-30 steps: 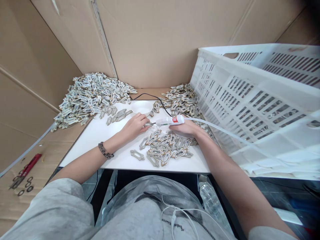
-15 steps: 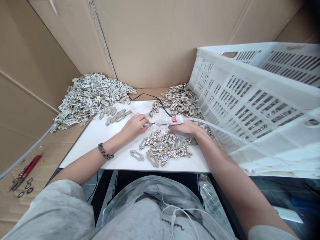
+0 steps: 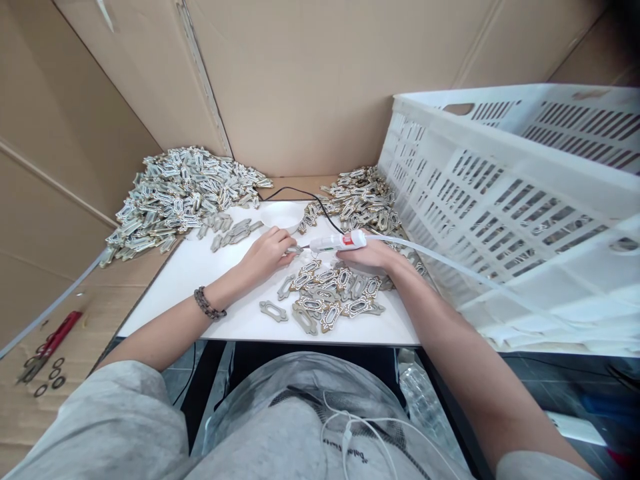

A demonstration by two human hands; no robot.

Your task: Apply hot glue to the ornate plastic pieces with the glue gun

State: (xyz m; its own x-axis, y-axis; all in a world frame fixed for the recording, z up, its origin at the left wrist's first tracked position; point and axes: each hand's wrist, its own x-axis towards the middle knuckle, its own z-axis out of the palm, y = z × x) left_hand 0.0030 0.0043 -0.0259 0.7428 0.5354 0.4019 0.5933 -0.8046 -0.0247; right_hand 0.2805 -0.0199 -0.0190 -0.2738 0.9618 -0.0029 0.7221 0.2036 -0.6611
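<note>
Between its fingertips, my left hand pinches a small metal label frame, mostly covered by the fingers. My right hand is wrapped round a white dispensing gun with a red mark and a clear tube behind it. The gun's thin tip points left and meets the frame, or comes very near it. Just below the hands lies a loose heap of label frames, some face up with white outlines, others plain grey. One grey label frame lies apart at the heap's left.
A large pile of frames fills the back left, a smaller pile the back right. A white slotted crate stands at the right. Red-handled scissors lie on cardboard at the left. A black cable crosses behind the gun.
Hardly anything differs. Both hands keep their places, with the gun's tip still at the frame; the view has shifted very slightly.
</note>
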